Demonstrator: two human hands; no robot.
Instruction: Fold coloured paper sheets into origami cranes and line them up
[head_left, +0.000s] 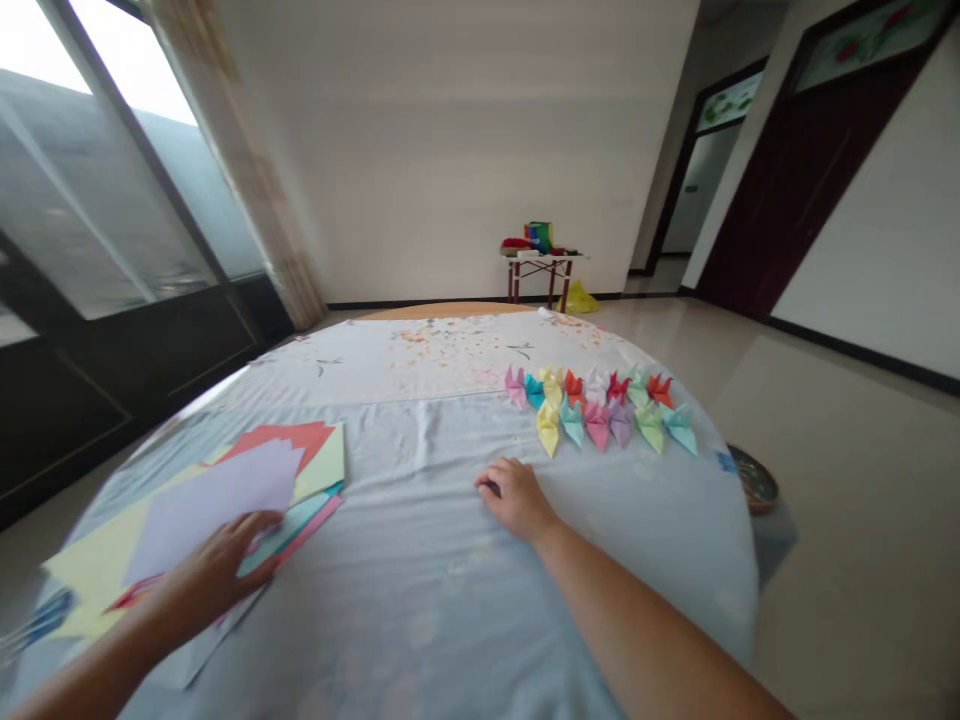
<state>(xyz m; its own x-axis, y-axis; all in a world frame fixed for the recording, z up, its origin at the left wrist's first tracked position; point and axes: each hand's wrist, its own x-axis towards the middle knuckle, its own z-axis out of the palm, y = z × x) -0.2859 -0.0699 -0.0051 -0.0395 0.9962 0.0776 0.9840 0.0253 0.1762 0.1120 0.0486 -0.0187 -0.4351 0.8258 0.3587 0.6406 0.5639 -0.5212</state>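
Partly hidden, origami paper [210,510] under left hand [214,570], edges overlapping

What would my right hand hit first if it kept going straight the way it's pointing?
Probably a raised crease in the pale blue tablecloth. The right hand points up-left, passing left of the origami cranes; depth is hard to judge.
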